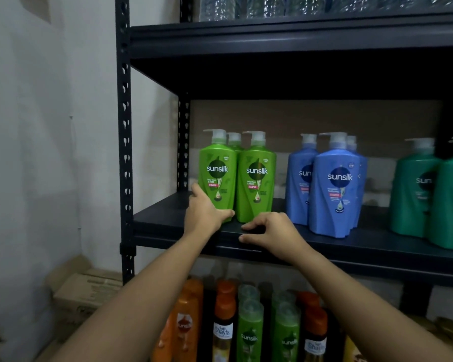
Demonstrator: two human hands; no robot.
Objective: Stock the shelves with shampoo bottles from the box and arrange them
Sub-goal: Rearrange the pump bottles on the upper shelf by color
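Shampoo bottles stand upright on the dark shelf [168, 218]. The left hand [203, 214] grips the base of the leftmost green bottle [217, 173], thumb across its front, fingers round its left side. The right hand [270, 233], fingers loosely curled and holding nothing, hovers just below the second green bottle [256, 178].
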